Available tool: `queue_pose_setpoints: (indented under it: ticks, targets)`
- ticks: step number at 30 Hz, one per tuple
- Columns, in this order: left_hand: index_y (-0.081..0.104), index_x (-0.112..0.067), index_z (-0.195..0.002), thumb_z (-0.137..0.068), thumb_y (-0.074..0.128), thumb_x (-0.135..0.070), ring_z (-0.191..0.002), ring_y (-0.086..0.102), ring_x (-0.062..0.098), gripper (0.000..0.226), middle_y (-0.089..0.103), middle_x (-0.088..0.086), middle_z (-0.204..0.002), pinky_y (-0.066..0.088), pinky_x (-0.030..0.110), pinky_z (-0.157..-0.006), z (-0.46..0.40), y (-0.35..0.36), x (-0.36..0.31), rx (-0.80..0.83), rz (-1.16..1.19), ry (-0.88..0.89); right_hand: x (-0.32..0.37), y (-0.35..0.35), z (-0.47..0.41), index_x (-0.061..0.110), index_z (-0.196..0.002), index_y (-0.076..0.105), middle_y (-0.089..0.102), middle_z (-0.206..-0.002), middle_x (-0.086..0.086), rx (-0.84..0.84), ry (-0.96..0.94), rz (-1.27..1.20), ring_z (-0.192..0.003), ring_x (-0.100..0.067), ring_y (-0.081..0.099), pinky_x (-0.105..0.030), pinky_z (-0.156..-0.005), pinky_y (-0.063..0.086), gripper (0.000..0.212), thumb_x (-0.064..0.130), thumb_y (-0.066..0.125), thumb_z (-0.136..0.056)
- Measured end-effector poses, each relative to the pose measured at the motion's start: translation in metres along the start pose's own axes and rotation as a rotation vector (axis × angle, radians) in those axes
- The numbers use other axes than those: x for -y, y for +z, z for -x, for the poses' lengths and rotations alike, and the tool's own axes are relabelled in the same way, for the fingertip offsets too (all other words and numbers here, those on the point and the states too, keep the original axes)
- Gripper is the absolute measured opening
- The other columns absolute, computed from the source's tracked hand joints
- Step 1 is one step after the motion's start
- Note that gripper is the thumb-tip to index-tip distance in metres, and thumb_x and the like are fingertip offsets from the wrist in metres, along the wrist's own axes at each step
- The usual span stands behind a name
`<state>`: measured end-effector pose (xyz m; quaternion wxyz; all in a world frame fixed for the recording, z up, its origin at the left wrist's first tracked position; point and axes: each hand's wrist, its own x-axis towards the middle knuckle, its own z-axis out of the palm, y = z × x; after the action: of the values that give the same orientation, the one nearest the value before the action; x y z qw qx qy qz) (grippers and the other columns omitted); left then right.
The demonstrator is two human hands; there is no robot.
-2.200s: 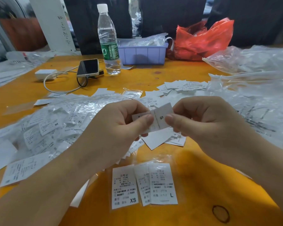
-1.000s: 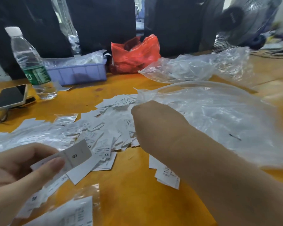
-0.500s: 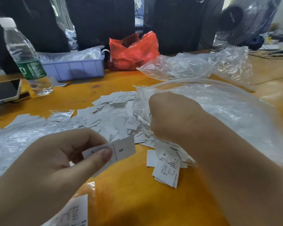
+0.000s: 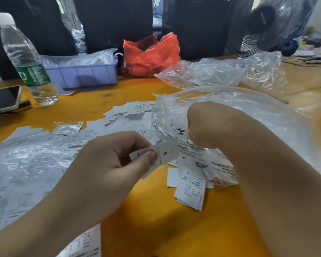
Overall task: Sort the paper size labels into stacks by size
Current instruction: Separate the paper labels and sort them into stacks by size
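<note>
A small stack of labels marked S (image 4: 165, 154) is pinched between thumb and forefinger of the left hand (image 4: 107, 164), held up just above the orange table (image 4: 156, 229). The right hand (image 4: 208, 127) is curled into a fist over the mouth of a big clear plastic bag (image 4: 267, 123) – the fingers are hidden underneath, so what exactly is gripped can't be told, though the bag's film is bunched right under the knuckles. Just below that fist a little heap of S labels (image 4: 190, 190) is lying on the table, partly tucked under the bag's printed edge. A loose scatter of unsorted labels (image 4: 130, 112) is spread behind both hands, and a crinkled sheet of plastic with more labels (image 4: 26, 164) is spread along the left side. Bare tabletop is seen in front, between the two forearms – decent room there. Further back a water bottle (image 4: 28, 60), a phone (image 4: 2, 98), a purple tray (image 4: 82, 73) and a red bag (image 4: 150, 54) are lined up near the far edge.
</note>
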<state>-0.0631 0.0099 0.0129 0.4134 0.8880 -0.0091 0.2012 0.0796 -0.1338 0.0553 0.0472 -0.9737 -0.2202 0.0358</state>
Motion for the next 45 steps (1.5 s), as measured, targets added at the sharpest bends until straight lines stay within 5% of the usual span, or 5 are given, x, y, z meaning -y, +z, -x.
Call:
queue_pose_setpoints:
  ticks: [6, 13, 24, 34, 45]
  targets:
    - [0.068, -0.041, -0.086, -0.078, 0.059, -0.046, -0.049, 0.051, 0.015, 0.013, 0.066, -0.006, -0.065, 0.042, 0.024, -0.050, 0.001, 0.002, 0.001, 0.031, 0.004, -0.006, 0.007, 0.002, 0.010, 0.010, -0.074, 0.054, 0.049, -0.065, -0.002, 0.047, -0.035, 0.001, -0.053, -0.014, 0.044, -0.022, -0.044, 0.028, 0.015, -0.003, 0.051, -0.080]
    - [0.068, -0.042, -0.087, -0.079, 0.059, -0.046, -0.062, 0.059, 0.020, 0.013, 0.069, -0.009, -0.071, 0.045, 0.031, -0.052, 0.001, 0.004, 0.001, 0.042, -0.002, 0.004, 0.003, 0.003, 0.011, 0.016, -0.120, 0.059, 0.056, -0.119, -0.007, 0.068, -0.042, 0.054, -0.086, -0.023, 0.053, -0.024, -0.054, 0.033, 0.035, 0.008, 0.051, -0.087]
    - [0.068, -0.041, -0.086, -0.080, 0.059, -0.045, -0.047, 0.048, 0.005, 0.011, 0.065, -0.011, -0.067, 0.041, 0.018, -0.049, 0.003, 0.001, 0.006, 0.029, -0.003, 0.028, 0.004, 0.006, 0.008, 0.014, -0.121, 0.058, 0.061, -0.119, -0.008, 0.040, -0.087, 0.060, -0.098, -0.025, 0.062, -0.024, -0.058, 0.040, 0.044, 0.001, 0.050, -0.081]
    - [0.067, -0.043, -0.085, -0.080, 0.057, -0.049, -0.065, 0.062, 0.019, 0.012, 0.070, -0.009, -0.073, 0.049, 0.034, -0.051, -0.003, -0.011, 0.002, -0.002, -0.050, 0.008, 0.012, -0.010, 0.021, 0.020, -0.105, 0.058, 0.054, -0.104, 0.003, -0.196, -0.243, -0.125, -0.091, -0.020, 0.058, -0.029, -0.070, 0.049, 0.039, -0.005, 0.048, -0.077]
    - [0.067, -0.040, -0.085, -0.084, 0.058, -0.057, -0.071, 0.062, 0.016, 0.019, 0.069, -0.024, -0.076, 0.051, 0.018, -0.053, 0.000, -0.016, -0.002, 0.013, -0.059, 0.000, 0.007, 0.003, 0.014, 0.019, -0.122, 0.057, 0.061, -0.119, -0.003, 0.124, -0.077, 0.079, -0.100, -0.022, 0.061, -0.025, -0.065, 0.043, 0.044, 0.006, 0.051, -0.080]
